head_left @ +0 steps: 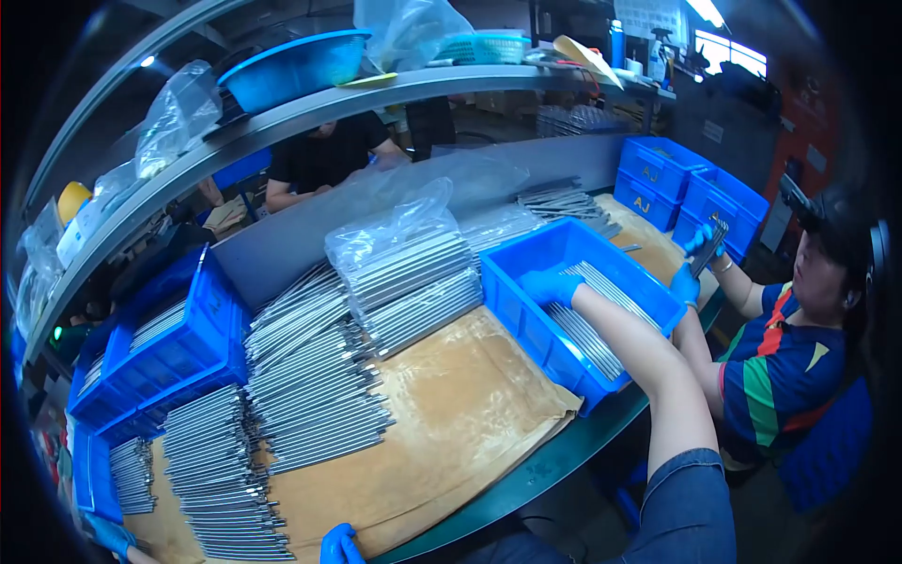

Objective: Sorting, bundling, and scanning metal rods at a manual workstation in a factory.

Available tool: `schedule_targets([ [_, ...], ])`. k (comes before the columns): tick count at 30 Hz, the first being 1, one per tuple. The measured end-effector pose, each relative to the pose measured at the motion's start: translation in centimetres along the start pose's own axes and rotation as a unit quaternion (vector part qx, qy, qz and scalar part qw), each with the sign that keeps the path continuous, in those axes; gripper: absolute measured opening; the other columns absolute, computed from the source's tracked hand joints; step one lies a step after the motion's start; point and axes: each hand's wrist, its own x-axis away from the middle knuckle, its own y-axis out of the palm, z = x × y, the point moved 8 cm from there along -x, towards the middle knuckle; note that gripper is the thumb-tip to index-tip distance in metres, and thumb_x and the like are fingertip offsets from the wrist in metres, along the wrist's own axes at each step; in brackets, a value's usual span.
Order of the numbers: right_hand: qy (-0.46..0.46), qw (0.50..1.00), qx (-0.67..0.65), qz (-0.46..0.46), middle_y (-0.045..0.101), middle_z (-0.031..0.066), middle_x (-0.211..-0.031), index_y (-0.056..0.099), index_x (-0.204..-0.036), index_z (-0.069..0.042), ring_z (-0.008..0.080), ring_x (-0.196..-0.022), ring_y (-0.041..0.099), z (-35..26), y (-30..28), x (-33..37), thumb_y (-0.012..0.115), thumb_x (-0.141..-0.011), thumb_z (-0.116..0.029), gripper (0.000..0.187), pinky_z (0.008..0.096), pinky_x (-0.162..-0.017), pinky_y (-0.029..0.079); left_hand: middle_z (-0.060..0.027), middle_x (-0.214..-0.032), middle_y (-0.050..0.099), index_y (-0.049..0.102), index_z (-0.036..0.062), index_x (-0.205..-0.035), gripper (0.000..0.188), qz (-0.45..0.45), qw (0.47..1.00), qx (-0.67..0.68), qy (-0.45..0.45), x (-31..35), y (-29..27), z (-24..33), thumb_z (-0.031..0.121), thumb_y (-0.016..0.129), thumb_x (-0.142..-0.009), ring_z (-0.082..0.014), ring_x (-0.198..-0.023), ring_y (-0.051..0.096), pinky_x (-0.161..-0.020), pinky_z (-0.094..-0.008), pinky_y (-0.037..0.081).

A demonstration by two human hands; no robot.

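- Metal rods [601, 324] lie side by side in the open-topped blue crate [529, 329], to the right of the fingers of the right hand [550, 287] and toward the person's body; their long axes run away from those fingers, along the crate's long sides.
- The right hand is the nearer one, reaching down inside the crate; whether its fingers are together, apart or clamped on a rod cannot be told.
- Crate walls rise close on the fingers' left and far sides; more room opens to their right, above the rods.
- Left of the fingers, outside the wall, stands a plastic-wrapped bundle [413, 291], with loose rod rows [315, 404] beyond; nearer, brown covering [451, 395] shows on the bench [531, 479].
- The left hand [340, 545] is well apart, by the near edge; its fingers look bent, their grip unclear.
- Right of the right fingers, past the crate, a co-worker's hand [686, 284] holds rods.
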Motion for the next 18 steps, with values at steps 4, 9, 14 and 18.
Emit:
schedule_targets([
  [4,-0.018,0.999,-0.037,0.012,0.066,0.0165,-0.096,0.066,-0.102,-0.006,0.0298,-0.084,0.063,1.8,1.3,-1.6,0.056,-0.082,-0.027,0.03,0.0406,-0.073,0.048,-0.0141,-0.088,0.064,0.063,-0.0013,-0.093,0.018,0.016,1.0,0.01,-0.01,0.6,-0.1,-0.5,0.012,0.052,-0.09,-0.0268,-0.08,0.061,-0.074,-0.035,0.048],
  [9,0.077,0.974,-0.212,-0.029,0.061,0.0035,-0.075,0.066,-0.099,-0.01,0.0136,-0.056,0.051,1.6,1.8,0.4,0.061,-0.081,-0.025,0.024,0.0309,-0.046,0.041,-0.0158,-0.085,0.064,0.063,-0.0016,-0.091,0.011,0.027,0.999,-0.002,0.023,0.5,0.5,-1.5,0.003,0.055,-0.085,-0.029,-0.079,0.063,-0.07,-0.0355,0.049],
  [14,-0.067,0.997,-0.035,0.018,0.064,0.0159,-0.102,0.061,-0.109,-0.004,0.0263,-0.09,0.061,2.0,0.5,-0.9,0.056,-0.084,-0.027,0.034,0.0384,-0.076,0.048,-0.0151,-0.088,0.065,0.063,0.0009,-0.092,0.012,0.046,0.999,0.004,0.011,0.1,0.1,-1.3,0.007,0.059,-0.083,-0.0306,-0.081,0.063,-0.071,-0.0368,0.05],
  [18,-0.023,0.999,-0.032,0.012,0.061,0.0189,-0.111,0.059,-0.113,-0.003,0.0293,-0.102,0.058,0.3,1.2,-1.9,0.052,-0.088,-0.023,0.032,0.0401,-0.086,0.045,-0.0143,-0.088,0.065,0.063,0.0021,-0.092,0.013,0.057,0.998,-0.006,0.007,0.3,-0.5,-2.0,0.01,0.06,-0.082,-0.0305,-0.08,0.062,-0.07,-0.0374,0.05],
])
